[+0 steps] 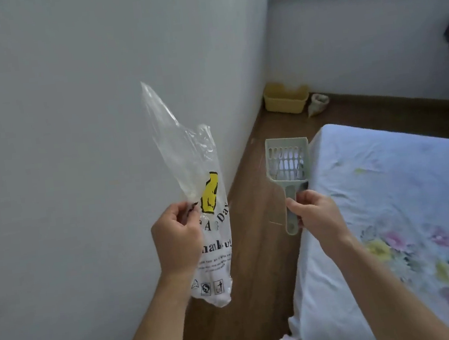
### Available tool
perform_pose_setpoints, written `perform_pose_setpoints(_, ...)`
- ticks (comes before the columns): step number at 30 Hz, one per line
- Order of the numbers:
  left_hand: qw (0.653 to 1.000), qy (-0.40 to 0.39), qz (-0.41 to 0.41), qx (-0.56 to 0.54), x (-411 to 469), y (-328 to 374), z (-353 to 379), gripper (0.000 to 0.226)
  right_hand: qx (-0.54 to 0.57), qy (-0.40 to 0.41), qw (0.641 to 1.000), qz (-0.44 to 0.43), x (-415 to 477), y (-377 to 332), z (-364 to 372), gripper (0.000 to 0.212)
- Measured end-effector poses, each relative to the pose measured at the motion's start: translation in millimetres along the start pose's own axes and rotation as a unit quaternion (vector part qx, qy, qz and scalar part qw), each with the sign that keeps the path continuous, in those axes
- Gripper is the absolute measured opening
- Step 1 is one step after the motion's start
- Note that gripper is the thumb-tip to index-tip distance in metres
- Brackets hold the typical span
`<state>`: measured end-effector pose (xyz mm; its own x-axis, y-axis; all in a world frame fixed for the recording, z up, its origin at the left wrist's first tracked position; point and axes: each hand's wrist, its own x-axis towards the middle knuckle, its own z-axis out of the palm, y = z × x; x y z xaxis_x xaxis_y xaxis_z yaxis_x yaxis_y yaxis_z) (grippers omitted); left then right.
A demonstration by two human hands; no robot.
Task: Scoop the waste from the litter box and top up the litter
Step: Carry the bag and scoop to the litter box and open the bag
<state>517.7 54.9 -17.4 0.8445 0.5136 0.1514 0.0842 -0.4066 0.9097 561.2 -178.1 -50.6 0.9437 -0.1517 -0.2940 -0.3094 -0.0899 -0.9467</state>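
A clear plastic bag (pixel 201 200) is pinched by the left hand (pixel 176 236), presumably for waste. The scoop (pixel 287 162) is gripped at its handle by the right hand (pixel 316 211). At 3 o'clock, the bed (pixel 390 207) narrows the floor. At 12 o'clock, well apart, the yellow litter box (pixel 286 100) stands beside 1 small sack (pixel 318 103).

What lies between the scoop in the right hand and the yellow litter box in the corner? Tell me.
In the head view, only bare wooden floor runs from the scoop to the yellow litter box, between the wall and the bed.
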Motion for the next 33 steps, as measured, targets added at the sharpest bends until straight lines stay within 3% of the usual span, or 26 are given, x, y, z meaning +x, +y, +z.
perform_pose_setpoints(10, 0.987, -0.15, 0.055, -0.027, 146.8, 24.6, 126.1, 0.003, 0.047, 0.14, 0.989, 0.019, 95.6, -27.0, -17.3, 0.009)
perform_pose_setpoints(33, 0.985, -0.14, 0.084, -0.053, 484.6, 117.0, 497.8, 0.004, -0.003, 0.191, 0.981, 0.027, 540.0, -155.5, -115.5, 0.006)
